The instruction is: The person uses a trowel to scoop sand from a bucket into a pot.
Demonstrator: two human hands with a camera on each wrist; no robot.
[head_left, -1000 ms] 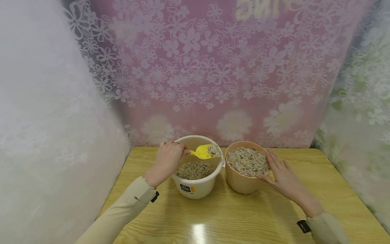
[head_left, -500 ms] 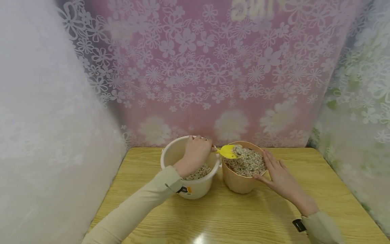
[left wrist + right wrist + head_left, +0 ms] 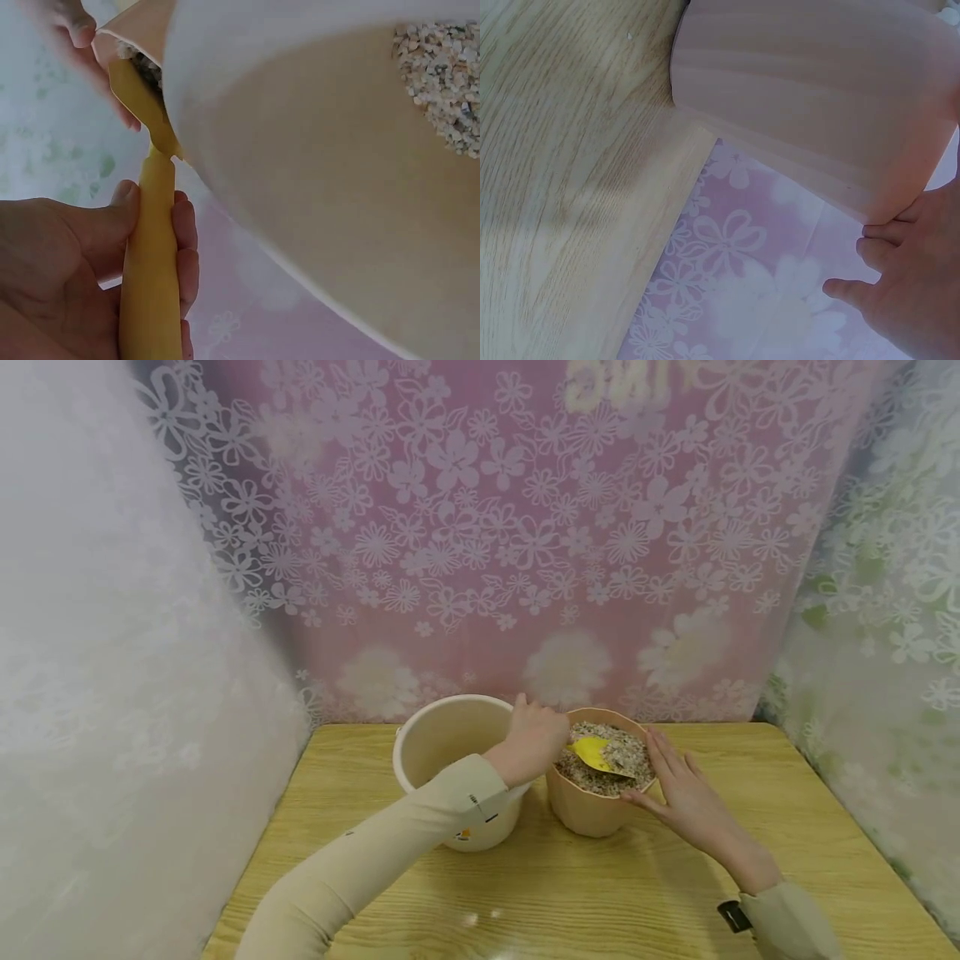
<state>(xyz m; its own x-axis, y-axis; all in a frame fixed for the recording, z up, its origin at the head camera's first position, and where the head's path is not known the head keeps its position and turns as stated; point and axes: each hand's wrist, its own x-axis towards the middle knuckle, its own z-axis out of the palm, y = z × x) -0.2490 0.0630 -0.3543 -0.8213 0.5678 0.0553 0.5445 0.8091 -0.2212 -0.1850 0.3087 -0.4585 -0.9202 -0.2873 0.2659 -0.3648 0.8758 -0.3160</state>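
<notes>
My left hand (image 3: 534, 741) reaches across the white bucket (image 3: 426, 752) and grips the handle of a small yellow shovel (image 3: 592, 753). In the left wrist view, fingers and thumb wrap round the shovel's handle (image 3: 152, 255). Its blade lies over the pale gravel (image 3: 633, 753) that nearly fills a peach-coloured ribbed pot (image 3: 588, 814), some grains still on the blade. My right hand (image 3: 692, 803) rests on the pot's right side with fingers extended, the thumb at the front rim. More gravel (image 3: 448, 86) lies low in the bucket, mostly hidden by the left arm in the head view.
Bucket and pot stand close side by side on a wood-grain table (image 3: 600, 893), near its back edge. A pink flower-patterned curtain (image 3: 465, 568) hangs right behind them. Pale sheets (image 3: 135, 693) enclose both sides.
My left hand has carried the loaded shovel rightward from above the bucket to over the pot, and the blade has dipped to the gravel. My right hand stays on the pot.
</notes>
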